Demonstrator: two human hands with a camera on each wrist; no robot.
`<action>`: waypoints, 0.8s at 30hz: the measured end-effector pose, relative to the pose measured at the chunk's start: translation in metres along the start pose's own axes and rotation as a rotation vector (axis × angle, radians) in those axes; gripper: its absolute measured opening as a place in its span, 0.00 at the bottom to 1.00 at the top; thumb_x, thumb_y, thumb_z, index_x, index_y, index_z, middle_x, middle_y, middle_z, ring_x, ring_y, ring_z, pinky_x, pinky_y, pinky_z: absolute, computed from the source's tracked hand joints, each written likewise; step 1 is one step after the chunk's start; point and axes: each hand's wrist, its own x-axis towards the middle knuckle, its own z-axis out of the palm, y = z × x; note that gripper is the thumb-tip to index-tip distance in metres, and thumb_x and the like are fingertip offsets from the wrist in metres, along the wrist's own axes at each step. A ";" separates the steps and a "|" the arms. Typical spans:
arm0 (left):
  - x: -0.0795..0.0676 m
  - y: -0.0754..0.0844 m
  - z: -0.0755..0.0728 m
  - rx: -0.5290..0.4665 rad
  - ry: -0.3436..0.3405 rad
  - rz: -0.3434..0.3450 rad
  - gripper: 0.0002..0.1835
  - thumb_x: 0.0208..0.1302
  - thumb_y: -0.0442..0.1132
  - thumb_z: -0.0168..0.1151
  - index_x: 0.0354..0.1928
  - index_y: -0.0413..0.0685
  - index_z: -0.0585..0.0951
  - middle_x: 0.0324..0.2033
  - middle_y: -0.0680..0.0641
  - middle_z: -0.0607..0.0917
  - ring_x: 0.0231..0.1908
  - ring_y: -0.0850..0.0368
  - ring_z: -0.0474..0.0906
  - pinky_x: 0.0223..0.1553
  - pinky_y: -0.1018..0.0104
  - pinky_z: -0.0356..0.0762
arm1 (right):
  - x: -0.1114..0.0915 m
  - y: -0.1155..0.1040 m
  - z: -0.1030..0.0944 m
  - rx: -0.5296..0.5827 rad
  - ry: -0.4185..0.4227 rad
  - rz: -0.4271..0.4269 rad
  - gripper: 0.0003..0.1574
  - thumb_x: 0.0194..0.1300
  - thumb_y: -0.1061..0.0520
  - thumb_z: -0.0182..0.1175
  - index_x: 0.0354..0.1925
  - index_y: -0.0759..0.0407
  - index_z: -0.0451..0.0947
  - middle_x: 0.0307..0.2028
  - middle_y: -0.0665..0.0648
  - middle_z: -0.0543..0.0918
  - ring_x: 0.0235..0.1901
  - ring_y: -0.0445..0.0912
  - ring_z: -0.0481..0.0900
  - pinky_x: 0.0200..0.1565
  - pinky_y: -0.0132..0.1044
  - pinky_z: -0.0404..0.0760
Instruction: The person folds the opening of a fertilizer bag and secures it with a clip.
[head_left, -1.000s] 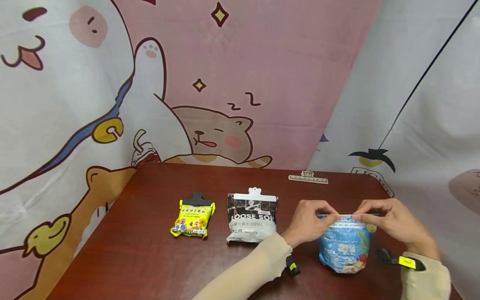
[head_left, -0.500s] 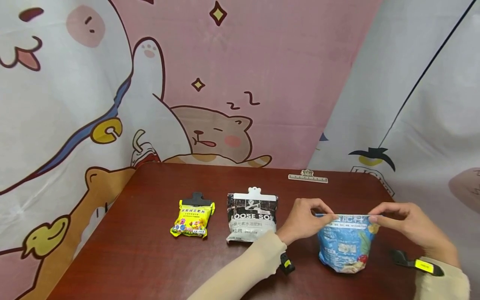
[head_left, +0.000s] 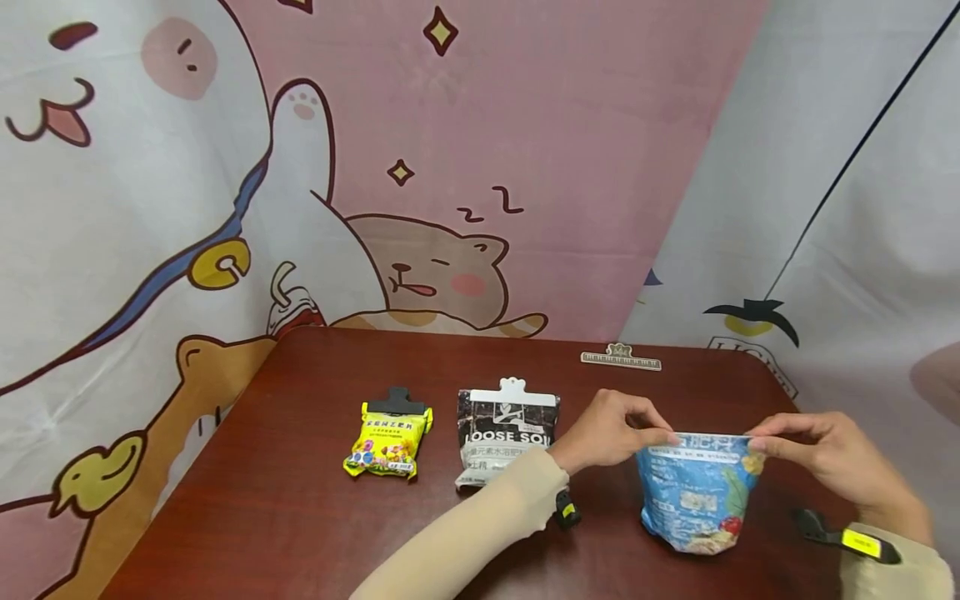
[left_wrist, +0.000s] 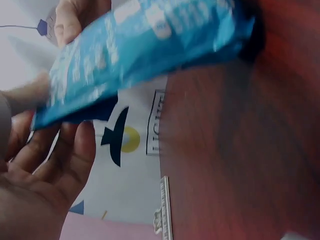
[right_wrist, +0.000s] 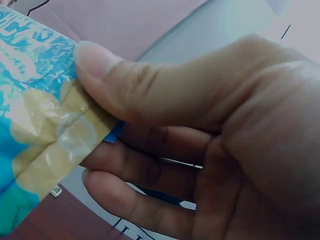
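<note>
A blue printed plastic bag [head_left: 693, 500] stands upright at the right of the table, its top edge folded over. My left hand [head_left: 617, 429] pinches the top left corner between thumb and fingers. At the top right corner my right hand [head_left: 832, 458] pinches the edge the same way. The right wrist view has the thumb lying flat on the bag's printed front [right_wrist: 45, 110], with the fingers behind it. In the left wrist view the bag [left_wrist: 145, 45] looks plump and runs out from the left hand [left_wrist: 47, 165].
Left of the bag lie a black-and-white soil packet [head_left: 506, 433] with a white clip and a small yellow packet [head_left: 387, 442] with a black clip. A loose silver ruler-like clip [head_left: 621, 359] lies near the table's back edge. A printed cloth [head_left: 585, 167] hangs behind.
My right hand has slid outward to the right along the bag's top edge, from near the middle to the corner. My left hand has stayed close to its corner, and the top is stretched straighter.
</note>
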 end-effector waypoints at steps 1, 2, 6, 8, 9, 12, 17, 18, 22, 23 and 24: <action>0.002 -0.001 -0.003 0.002 -0.008 -0.002 0.09 0.70 0.50 0.67 0.41 0.56 0.90 0.30 0.63 0.87 0.29 0.73 0.79 0.28 0.77 0.74 | 0.000 0.000 0.001 -0.007 0.002 0.002 0.07 0.68 0.61 0.67 0.42 0.64 0.88 0.34 0.47 0.90 0.31 0.41 0.83 0.34 0.31 0.80; 0.004 -0.003 -0.005 0.003 -0.013 0.000 0.09 0.71 0.51 0.66 0.42 0.57 0.90 0.31 0.63 0.87 0.31 0.73 0.79 0.30 0.78 0.76 | 0.000 0.000 0.001 -0.007 0.000 0.012 0.08 0.69 0.60 0.67 0.42 0.64 0.88 0.34 0.47 0.90 0.31 0.41 0.84 0.34 0.31 0.80; 0.016 -0.011 -0.014 0.034 0.007 -0.003 0.09 0.74 0.49 0.62 0.46 0.57 0.88 0.37 0.61 0.87 0.36 0.74 0.81 0.38 0.79 0.78 | 0.000 0.003 0.002 -0.007 -0.027 0.046 0.10 0.70 0.57 0.66 0.44 0.63 0.87 0.33 0.47 0.90 0.32 0.42 0.84 0.35 0.32 0.80; 0.023 -0.015 -0.018 0.088 0.018 0.002 0.07 0.74 0.47 0.62 0.46 0.58 0.86 0.38 0.61 0.87 0.37 0.73 0.80 0.40 0.80 0.77 | 0.000 0.004 0.000 0.005 -0.046 0.068 0.11 0.72 0.57 0.65 0.45 0.63 0.87 0.32 0.48 0.89 0.32 0.43 0.84 0.35 0.32 0.80; 0.027 -0.017 -0.020 0.120 0.022 -0.003 0.07 0.75 0.47 0.61 0.47 0.58 0.86 0.39 0.61 0.86 0.38 0.73 0.79 0.41 0.81 0.76 | -0.001 0.006 -0.001 0.011 -0.055 0.072 0.10 0.72 0.58 0.64 0.45 0.64 0.86 0.32 0.48 0.89 0.32 0.43 0.84 0.35 0.32 0.80; 0.038 -0.024 -0.026 0.203 0.023 -0.024 0.08 0.75 0.49 0.61 0.49 0.59 0.85 0.41 0.62 0.86 0.40 0.74 0.78 0.43 0.81 0.75 | -0.001 0.009 -0.003 0.033 -0.079 0.073 0.10 0.73 0.59 0.62 0.46 0.64 0.85 0.30 0.49 0.89 0.32 0.44 0.85 0.35 0.33 0.82; 0.061 -0.033 -0.038 0.287 0.020 -0.043 0.13 0.74 0.51 0.61 0.53 0.55 0.83 0.45 0.58 0.87 0.44 0.70 0.81 0.46 0.79 0.77 | -0.001 0.010 -0.004 0.043 -0.094 0.079 0.09 0.74 0.59 0.61 0.45 0.64 0.85 0.30 0.49 0.89 0.33 0.45 0.86 0.36 0.33 0.83; 0.065 -0.035 -0.041 0.307 0.021 -0.048 0.14 0.74 0.50 0.61 0.54 0.54 0.83 0.46 0.57 0.87 0.46 0.68 0.81 0.46 0.78 0.77 | -0.001 0.010 -0.004 0.045 -0.091 0.081 0.09 0.74 0.59 0.62 0.45 0.64 0.85 0.30 0.49 0.89 0.32 0.45 0.86 0.36 0.33 0.83; 0.081 -0.042 -0.048 0.365 0.011 -0.093 0.16 0.73 0.49 0.62 0.56 0.51 0.82 0.50 0.53 0.87 0.48 0.64 0.82 0.47 0.75 0.78 | -0.001 0.008 -0.004 0.042 -0.076 0.082 0.09 0.73 0.59 0.63 0.44 0.64 0.85 0.30 0.51 0.90 0.32 0.46 0.87 0.36 0.32 0.82; 0.085 -0.044 -0.049 0.379 0.005 -0.108 0.16 0.73 0.49 0.62 0.56 0.51 0.82 0.50 0.52 0.87 0.48 0.63 0.82 0.47 0.74 0.78 | -0.001 0.008 -0.004 0.039 -0.078 0.078 0.10 0.73 0.59 0.63 0.45 0.65 0.85 0.30 0.51 0.90 0.32 0.46 0.87 0.36 0.32 0.82; 0.089 -0.045 -0.050 0.399 -0.001 -0.123 0.16 0.73 0.49 0.62 0.57 0.51 0.82 0.51 0.51 0.87 0.48 0.63 0.82 0.47 0.73 0.79 | -0.001 0.007 -0.004 0.042 -0.072 0.087 0.10 0.72 0.58 0.63 0.45 0.65 0.85 0.30 0.51 0.90 0.32 0.46 0.87 0.36 0.32 0.82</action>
